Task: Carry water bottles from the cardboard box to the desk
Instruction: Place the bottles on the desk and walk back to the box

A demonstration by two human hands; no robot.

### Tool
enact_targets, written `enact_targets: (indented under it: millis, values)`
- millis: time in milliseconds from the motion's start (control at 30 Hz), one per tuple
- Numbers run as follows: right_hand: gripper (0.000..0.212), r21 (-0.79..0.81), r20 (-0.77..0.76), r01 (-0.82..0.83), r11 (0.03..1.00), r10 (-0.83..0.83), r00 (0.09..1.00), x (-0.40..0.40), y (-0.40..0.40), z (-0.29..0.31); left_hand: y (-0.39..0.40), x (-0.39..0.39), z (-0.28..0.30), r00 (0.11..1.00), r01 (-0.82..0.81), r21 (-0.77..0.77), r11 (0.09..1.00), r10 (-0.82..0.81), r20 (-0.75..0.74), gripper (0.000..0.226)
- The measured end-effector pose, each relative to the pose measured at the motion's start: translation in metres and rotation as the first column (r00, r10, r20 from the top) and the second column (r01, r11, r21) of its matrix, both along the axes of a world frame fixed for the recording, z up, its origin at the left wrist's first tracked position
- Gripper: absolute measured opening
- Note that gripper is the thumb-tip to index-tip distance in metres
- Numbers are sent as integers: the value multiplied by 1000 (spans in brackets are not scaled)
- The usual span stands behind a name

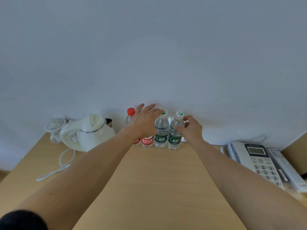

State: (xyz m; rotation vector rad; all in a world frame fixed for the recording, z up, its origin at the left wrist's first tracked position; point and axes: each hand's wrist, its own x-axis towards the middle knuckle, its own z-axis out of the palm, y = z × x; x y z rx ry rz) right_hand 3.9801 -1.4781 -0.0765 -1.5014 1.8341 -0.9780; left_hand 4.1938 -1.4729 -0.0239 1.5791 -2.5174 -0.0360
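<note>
**Bottle placement at the desk's back edge: hazards and contents**

Four water bottles stand upright in a row on the desk [149,180], against the wall; the cardboard box is not in view.

Left hand [146,121]: fingers extended and relaxed, grasping nothing; the palm hovers in front of the second red-label bottle [147,141], whose upper part is hidden behind it; whether the palm touches it cannot be told. The first red-label bottle [130,116], red cap visible, stands just outside the little-finger side; the left green-label bottle [161,130] stands just beyond the fingertips, towards the right hand.

Right hand [191,130]: thumb and fingers curled loosely about the shoulder of the right green-label bottle [175,131]; firm grasp or bare contact cannot be told.

Hazards, as judged:
- The bottles stand touching or nearly so; a sideways sweep of either hand on withdrawal could topple one and carry its neighbours with it.
- The electric kettle [93,131] and its cord [61,165] lie outside the left hand; a rolling bottle could strike them.
- The desk telephone [254,160] and remote control [289,173] lie outside the right hand, near the right forearm; a careless retreat could catch them.

Contents: the green-label bottles appear full of clear water, capped; the red-label bottles are capped where visible, fill level partly hidden; the kettle lid is closed, contents unknown.
</note>
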Motion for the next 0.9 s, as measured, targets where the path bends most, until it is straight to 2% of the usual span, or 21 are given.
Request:
enact_targets:
  millis: [200, 400, 567, 900]
  values:
    - [43, 9, -19, -17, 1000, 17, 1000, -1, 0, 1, -2, 0, 2, 1000, -20, 7, 1000, 20, -23, 71]
    - [49, 29, -2, -35, 999, 35, 999, -4, 4, 5, -2, -1, 13, 998, -22, -110, 994, 16, -54, 60]
    - [56, 19, -47, -40, 999, 41, 998, -8, 8, 11, -1, 2, 17, 997, -38, -126, 991, 29, -78, 55]
    - [55, -52, -136, -30, 998, 23, 990, -9, 18, 36, -1, -1, 32, 999, -47, -144, 988, 46, -16, 50]
